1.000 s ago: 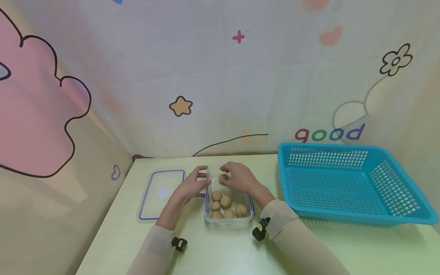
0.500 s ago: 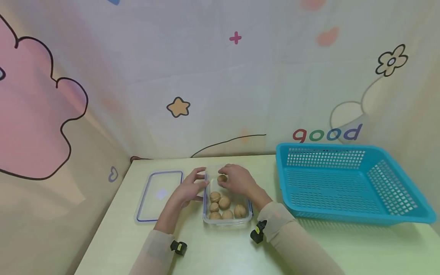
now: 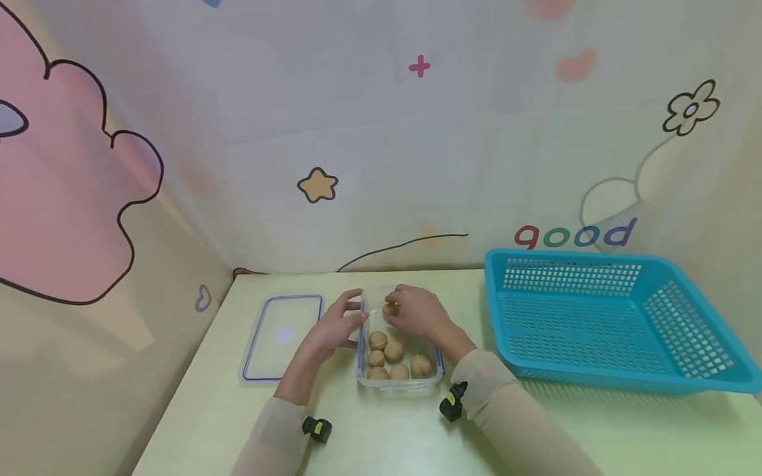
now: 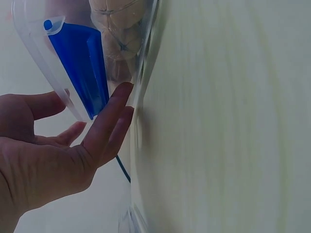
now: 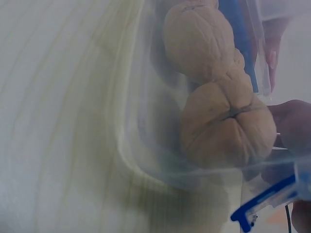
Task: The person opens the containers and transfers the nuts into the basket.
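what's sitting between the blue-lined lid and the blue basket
In the head view, a clear container of walnuts lies between lid and basket, the left hand at its lid side, the right hand holding one walnut at its far end.

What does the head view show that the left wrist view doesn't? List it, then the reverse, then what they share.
Only the head view: the turquoise basket and the orange star on the backdrop.
Only the left wrist view: the broad face of the blue latch on the clear box, and walnuts seen through that side wall.
Both: the box, walnuts, left hand and pale tabletop.
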`<move>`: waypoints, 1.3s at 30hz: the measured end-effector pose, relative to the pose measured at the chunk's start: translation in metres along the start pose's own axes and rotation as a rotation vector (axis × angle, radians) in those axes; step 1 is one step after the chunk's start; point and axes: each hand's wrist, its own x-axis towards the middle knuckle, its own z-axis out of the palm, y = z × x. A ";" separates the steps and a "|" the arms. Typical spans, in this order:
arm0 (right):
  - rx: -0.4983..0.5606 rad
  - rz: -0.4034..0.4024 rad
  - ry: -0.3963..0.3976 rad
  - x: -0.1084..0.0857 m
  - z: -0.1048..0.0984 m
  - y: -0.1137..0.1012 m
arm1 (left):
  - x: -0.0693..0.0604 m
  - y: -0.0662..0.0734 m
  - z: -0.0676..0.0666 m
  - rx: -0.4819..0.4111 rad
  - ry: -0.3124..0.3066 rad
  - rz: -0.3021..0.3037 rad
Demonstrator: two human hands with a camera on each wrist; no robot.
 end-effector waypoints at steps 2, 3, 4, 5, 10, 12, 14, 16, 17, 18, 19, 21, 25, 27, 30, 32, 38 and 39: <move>-0.001 0.002 0.006 0.000 -0.001 0.002 | 0.001 0.002 0.001 0.000 -0.003 0.001; -0.004 0.004 0.007 -0.001 -0.001 0.002 | 0.001 0.003 0.002 0.001 -0.004 0.000; -0.009 0.006 0.009 -0.001 -0.001 0.003 | 0.001 0.003 0.002 0.004 -0.008 0.002; -0.014 0.007 0.009 -0.002 -0.001 0.004 | 0.001 0.004 0.003 0.006 -0.013 0.007; -0.057 0.001 -0.008 -0.003 -0.002 0.006 | 0.001 0.005 0.006 0.011 -0.019 0.007; -0.067 -0.006 -0.011 -0.003 -0.003 0.006 | 0.002 0.005 0.006 0.003 -0.012 0.002; -0.074 -0.012 -0.010 -0.002 -0.003 0.006 | 0.002 0.006 0.005 -0.003 -0.006 -0.001; -0.079 -0.018 -0.003 -0.002 -0.003 0.006 | 0.002 0.006 0.005 -0.005 -0.007 0.004; -0.082 -0.021 0.002 -0.002 -0.003 0.006 | 0.003 0.006 0.005 -0.003 -0.008 0.004; -0.085 -0.025 0.005 -0.002 -0.003 0.006 | 0.003 0.006 0.004 0.000 -0.009 0.004; -0.086 -0.030 0.009 -0.002 -0.003 0.006 | 0.003 0.006 0.004 0.003 -0.010 0.005; -0.083 -0.038 0.023 -0.002 -0.002 0.005 | 0.002 0.005 0.003 0.004 -0.011 0.006; -0.070 -0.038 0.030 -0.001 0.001 0.004 | 0.000 0.005 0.000 0.000 -0.012 0.005; -0.069 -0.035 0.031 0.000 0.002 0.003 | -0.001 0.005 -0.002 0.000 -0.013 0.006; -0.062 -0.033 0.028 -0.001 0.005 0.002 | -0.004 0.004 -0.002 0.001 -0.015 0.006; -0.058 -0.031 0.028 -0.002 0.005 0.002 | -0.005 0.004 -0.002 -0.001 -0.016 0.005; -0.043 -0.031 0.039 -0.003 0.004 0.001 | -0.003 0.004 -0.001 -0.012 -0.009 -0.003; -0.042 -0.029 0.041 -0.003 0.004 0.002 | -0.002 0.004 -0.001 -0.011 -0.010 -0.003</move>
